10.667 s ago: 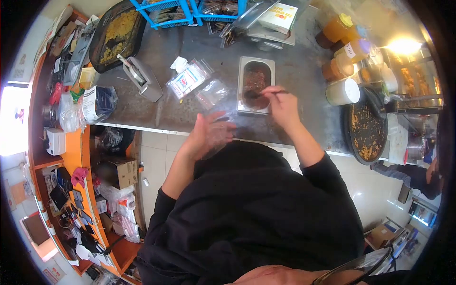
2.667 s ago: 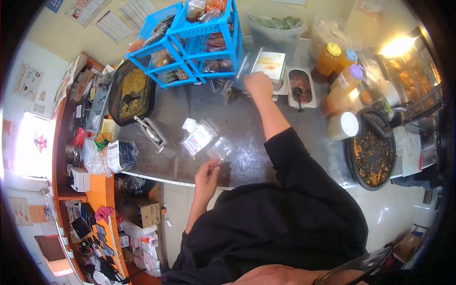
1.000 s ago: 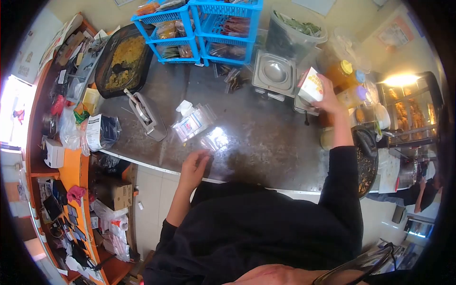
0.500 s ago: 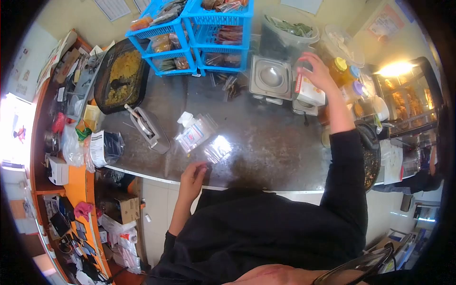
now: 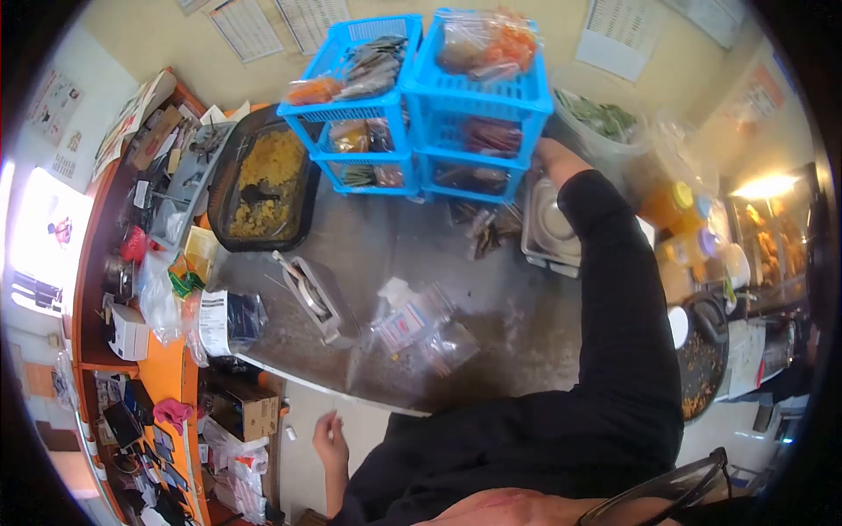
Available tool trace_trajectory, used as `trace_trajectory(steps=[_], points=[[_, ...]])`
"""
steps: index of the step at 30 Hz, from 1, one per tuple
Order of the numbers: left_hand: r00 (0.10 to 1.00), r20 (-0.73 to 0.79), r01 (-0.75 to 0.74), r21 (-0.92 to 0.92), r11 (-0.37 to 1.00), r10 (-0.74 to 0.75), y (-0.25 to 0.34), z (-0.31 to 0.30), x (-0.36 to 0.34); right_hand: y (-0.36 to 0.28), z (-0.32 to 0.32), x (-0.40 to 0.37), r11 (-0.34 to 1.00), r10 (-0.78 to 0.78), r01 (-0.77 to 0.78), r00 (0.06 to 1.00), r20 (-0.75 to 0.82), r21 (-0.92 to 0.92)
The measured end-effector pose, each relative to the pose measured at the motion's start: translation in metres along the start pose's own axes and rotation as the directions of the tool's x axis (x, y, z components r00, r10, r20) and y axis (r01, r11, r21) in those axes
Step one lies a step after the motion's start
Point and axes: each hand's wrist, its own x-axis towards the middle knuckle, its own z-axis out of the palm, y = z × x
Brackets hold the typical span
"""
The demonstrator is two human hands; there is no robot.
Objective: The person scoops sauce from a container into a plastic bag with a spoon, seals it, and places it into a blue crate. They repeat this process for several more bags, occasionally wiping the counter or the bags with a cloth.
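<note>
My right hand (image 5: 554, 159) reaches to the far side of the table, beside the right-hand stack of blue plastic baskets (image 5: 481, 98). Its fingers are mostly hidden there. A steel container with a lid (image 5: 551, 223) lies partly under my right forearm. Low in front of the table edge hangs my left hand (image 5: 330, 438), its fingers loosely bent and apart with nothing visible in them. On the table between lie clear plastic bags (image 5: 447, 346) and a small bag with a printed label (image 5: 402, 328). A grey tape dispenser (image 5: 314, 298) stands left of them.
A dark tray of yellow crumbly food (image 5: 267, 167) sits at the back left. Small dark packets (image 5: 485, 232) lie before the baskets. Bottles with coloured caps (image 5: 688, 206), a tub of green leaves (image 5: 601, 123) and a lit food cabinet (image 5: 772, 215) are on the right.
My right hand has moved from above the white box to beside the blue baskets. My left hand has dropped back from the table edge. The view has shifted, and my arm now covers the box.
</note>
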Motion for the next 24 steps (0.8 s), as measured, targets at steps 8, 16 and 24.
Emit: trace_trajectory(steps=[8, 16, 24], points=[[0.764, -0.069, 0.633, -0.11, 0.766, -0.641, -0.186, -0.057, -0.125, 0.034, 0.026, -0.003, 0.99, 0.129, -0.131, 0.991, 0.034, 0.051], [0.84, 0.099, 0.509, 0.198, 0.838, -0.533, -0.227, -0.034, -0.134, 0.027, 0.026, -0.007, 0.979, 0.143, -0.144, 0.99, 0.017, 0.143], [0.777, 0.175, 0.622, -0.066, 0.78, -0.605, -0.236, -0.023, -0.094, -0.007, 0.016, -0.019, 0.95, 0.171, -0.145, 0.982, -0.074, 0.277]])
